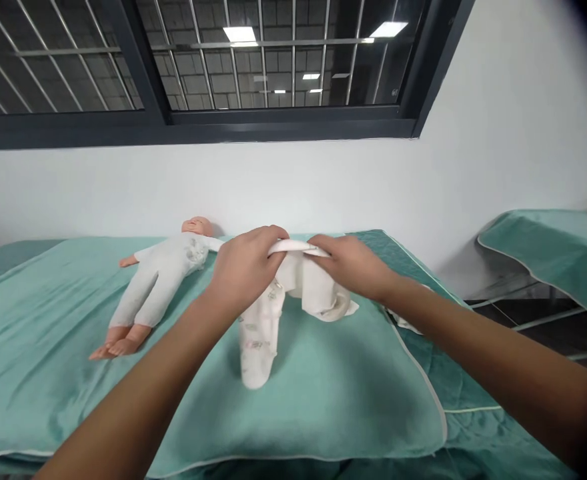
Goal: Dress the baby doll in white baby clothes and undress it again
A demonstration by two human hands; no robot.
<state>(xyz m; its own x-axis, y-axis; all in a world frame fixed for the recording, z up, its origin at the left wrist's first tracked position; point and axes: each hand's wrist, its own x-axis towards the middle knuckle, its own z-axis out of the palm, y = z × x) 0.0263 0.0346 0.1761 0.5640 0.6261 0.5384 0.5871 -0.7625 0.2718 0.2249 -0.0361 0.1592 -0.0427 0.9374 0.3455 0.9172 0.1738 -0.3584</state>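
Observation:
A small white garment with a faint print (258, 337) hangs between my two hands above the green bedding. My left hand (247, 263) is closed on its upper edge at the left. At the right end of that edge, my right hand (351, 263) pinches the cloth. One footed leg of the garment dangles below my left hand, while a bunched part hangs nearer my right hand. To the left, a baby doll (166, 273) in white clothes lies on its back, head toward the wall and bare feet toward me.
Green bedding (323, 407) with a pale-edged mat spreads under my hands. Another white cloth (404, 323) lies partly hidden behind my right forearm. A white wall and a dark-framed window (293, 127) stand behind. A second green-covered surface (563, 250) is at the far right.

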